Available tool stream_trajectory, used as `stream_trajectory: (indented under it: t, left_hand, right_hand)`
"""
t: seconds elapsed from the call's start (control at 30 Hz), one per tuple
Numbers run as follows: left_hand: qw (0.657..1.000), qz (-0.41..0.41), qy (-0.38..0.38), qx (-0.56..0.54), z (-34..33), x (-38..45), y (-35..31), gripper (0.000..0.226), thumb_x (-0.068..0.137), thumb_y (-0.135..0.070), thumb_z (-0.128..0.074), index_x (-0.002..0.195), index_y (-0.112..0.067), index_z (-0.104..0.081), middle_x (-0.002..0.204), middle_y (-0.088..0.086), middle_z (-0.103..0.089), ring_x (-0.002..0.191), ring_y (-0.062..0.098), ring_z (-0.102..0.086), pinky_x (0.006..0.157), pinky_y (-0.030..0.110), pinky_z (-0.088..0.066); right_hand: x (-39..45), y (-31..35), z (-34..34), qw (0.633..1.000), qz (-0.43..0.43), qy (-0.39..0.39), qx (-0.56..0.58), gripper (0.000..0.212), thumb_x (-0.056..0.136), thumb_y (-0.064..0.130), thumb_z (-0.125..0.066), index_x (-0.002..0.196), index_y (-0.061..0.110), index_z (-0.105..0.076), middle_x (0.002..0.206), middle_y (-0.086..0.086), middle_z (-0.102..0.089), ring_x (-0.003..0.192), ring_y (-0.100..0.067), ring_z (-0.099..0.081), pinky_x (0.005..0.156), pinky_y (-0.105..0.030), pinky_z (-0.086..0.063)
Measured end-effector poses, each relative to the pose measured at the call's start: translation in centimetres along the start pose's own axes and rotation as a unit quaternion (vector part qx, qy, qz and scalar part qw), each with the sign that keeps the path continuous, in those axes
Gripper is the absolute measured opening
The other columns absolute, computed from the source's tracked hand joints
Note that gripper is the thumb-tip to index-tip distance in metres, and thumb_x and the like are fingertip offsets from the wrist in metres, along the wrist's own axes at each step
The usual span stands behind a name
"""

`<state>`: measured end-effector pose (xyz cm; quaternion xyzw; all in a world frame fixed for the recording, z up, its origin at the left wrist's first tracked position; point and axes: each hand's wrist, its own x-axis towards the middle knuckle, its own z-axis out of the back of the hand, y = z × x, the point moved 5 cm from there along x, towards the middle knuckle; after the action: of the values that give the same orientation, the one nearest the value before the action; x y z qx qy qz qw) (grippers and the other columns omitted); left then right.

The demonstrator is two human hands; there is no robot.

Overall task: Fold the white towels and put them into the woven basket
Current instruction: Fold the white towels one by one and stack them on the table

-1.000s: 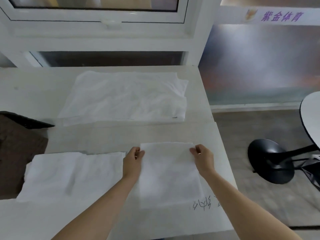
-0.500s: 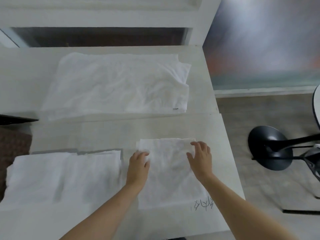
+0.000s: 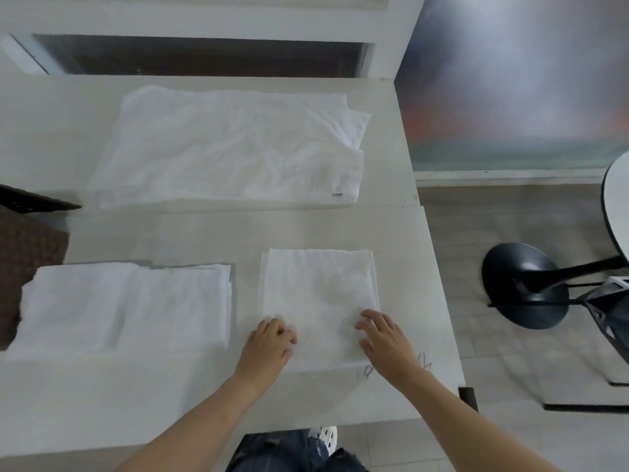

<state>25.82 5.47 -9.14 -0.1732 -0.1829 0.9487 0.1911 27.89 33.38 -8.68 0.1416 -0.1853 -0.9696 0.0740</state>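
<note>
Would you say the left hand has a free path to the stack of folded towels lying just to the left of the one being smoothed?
Probably yes. The left hand rests on the near left corner of the folded towel, and only a strip of bare table lies between it and the stack of folded towels. Nothing stands in that gap.

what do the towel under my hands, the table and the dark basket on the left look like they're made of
Towel under the hands: soft white cloth, probably cotton terry, matte; faint wrinkles and layered edges show.
Table: smooth pale board, likely laminate or painted wood, with a dull sheen; it bears pen marks.
Basket: dark brown woven strands, a criss-cross texture; the fibre cannot be told.
</note>
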Motion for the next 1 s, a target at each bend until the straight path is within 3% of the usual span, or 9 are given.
stream_trajectory:
  t: [0.13, 0.2, 0.27, 0.37, 0.53, 0.6, 0.67, 0.73, 1.0]
  left_hand:
    - [0.998, -0.037, 0.034, -0.033, -0.5, -2.8, -0.1, 0.023, 0.09, -0.039, -0.069, 0.107, -0.027, -0.057, 0.125, -0.016, -0.044, 0.124, 0.011, -0.039, 0.099, 0.026, -0.042]
    - [0.995, -0.054, 0.068, -0.053, -0.9, -4.0, 0.4, 0.035, 0.089, -0.046, -0.071, 0.113, -0.026, -0.056, 0.14, -0.02, -0.036, 0.137, 0.004, -0.026, 0.111, 0.023, -0.033]
    - [0.994, -0.069, 0.076, -0.043, -1.1, -5.0, 0.9, 0.029, 0.094, -0.036, -0.069, 0.116, -0.022, -0.057, 0.154, -0.015, -0.031, 0.145, 0.003, -0.018, 0.115, 0.023, -0.031]
    - [0.996, -0.071, 0.052, -0.027, -0.7, -5.5, 1.0, 0.011, 0.102, -0.02, -0.058, 0.113, -0.017, -0.061, 0.16, -0.008, -0.036, 0.148, 0.004, -0.023, 0.114, 0.022, -0.034]
    - [0.997, -0.009, 0.075, -0.031, 0.9, -5.8, 0.0, 0.033, 0.11, -0.033, -0.04, 0.135, -0.02, -0.056, 0.147, -0.015, -0.048, 0.136, 0.005, -0.043, 0.105, 0.026, -0.044]
    - [0.996, 0.016, 0.08, -0.028, 1.9, -6.0, -0.4, 0.027, 0.11, -0.038, -0.034, 0.123, -0.025, -0.053, 0.12, -0.012, -0.06, 0.105, 0.007, -0.057, 0.085, 0.026, -0.049]
    - [0.997, 0.03, 0.071, -0.023, 2.7, -5.9, -0.6, 0.022, 0.11, -0.04, -0.032, 0.115, -0.028, -0.05, 0.098, -0.011, -0.061, 0.082, 0.008, -0.058, 0.073, 0.029, -0.05]
    - [0.997, 0.041, 0.048, -0.041, 3.4, -5.4, -0.5, 0.021, 0.11, -0.041, -0.033, 0.116, -0.03, -0.049, 0.094, -0.011, -0.062, 0.077, 0.008, -0.059, 0.072, 0.031, -0.051]
    - [0.993, 0.071, -0.032, -0.092, 5.8, -1.5, -1.0, 0.021, 0.109, -0.042, -0.035, 0.123, -0.033, -0.048, 0.11, -0.009, -0.059, 0.09, 0.015, -0.063, 0.082, 0.038, -0.055]
  right_hand:
    - [-3.4, -0.1, -0.4, 0.999, 0.022, 0.038, 0.0, 0.033, 0.098, 0.034, -0.063, 0.128, 0.026, -0.053, 0.166, 0.006, -0.029, 0.155, -0.017, -0.025, 0.121, -0.038, -0.034]
    - [-4.7, 0.1, -0.7, 0.998, 0.035, 0.057, -0.02, 0.044, 0.095, 0.052, -0.061, 0.13, 0.028, -0.05, 0.171, 0.009, -0.012, 0.159, -0.012, -0.007, 0.124, -0.033, -0.022]
    - [-5.4, 0.2, -1.0, 0.995, 0.039, 0.079, -0.042, 0.048, 0.093, 0.055, -0.063, 0.131, 0.03, -0.049, 0.17, 0.011, -0.002, 0.157, -0.009, 0.003, 0.126, -0.034, -0.018]
    - [-5.8, 0.2, -0.7, 0.996, 0.023, 0.078, -0.045, 0.028, 0.1, 0.031, -0.062, 0.126, 0.027, -0.054, 0.173, 0.007, -0.006, 0.159, -0.012, 0.001, 0.126, -0.041, -0.027]
    - [-6.2, 0.1, 0.3, 0.999, 0.013, 0.04, 0.006, 0.016, 0.103, 0.024, -0.051, 0.116, 0.023, -0.06, 0.164, 0.006, -0.037, 0.159, -0.015, -0.016, 0.125, -0.036, -0.027]
    - [-6.4, 0.1, 1.2, 0.999, 0.006, 0.038, 0.039, 0.015, 0.103, 0.027, -0.052, 0.116, 0.025, -0.059, 0.139, 0.005, -0.063, 0.147, -0.017, -0.042, 0.118, -0.037, -0.038]
    - [-6.7, -0.1, 2.4, 0.992, -0.052, 0.037, 0.106, 0.007, 0.104, 0.033, -0.052, 0.109, 0.031, -0.056, 0.102, 0.005, -0.072, 0.102, -0.016, -0.067, 0.085, -0.036, -0.054]
    - [-6.8, -0.7, 3.3, 0.974, -0.135, 0.027, 0.182, 0.005, 0.105, 0.038, -0.053, 0.107, 0.034, -0.055, 0.086, 0.006, -0.067, 0.074, -0.014, -0.064, 0.061, -0.031, -0.05]
    - [-4.4, -1.0, 5.7, 0.937, -0.202, -0.077, 0.274, 0.002, 0.105, 0.035, -0.054, 0.107, 0.034, -0.055, 0.088, 0.0, -0.066, 0.074, -0.024, -0.064, 0.053, -0.044, -0.055]
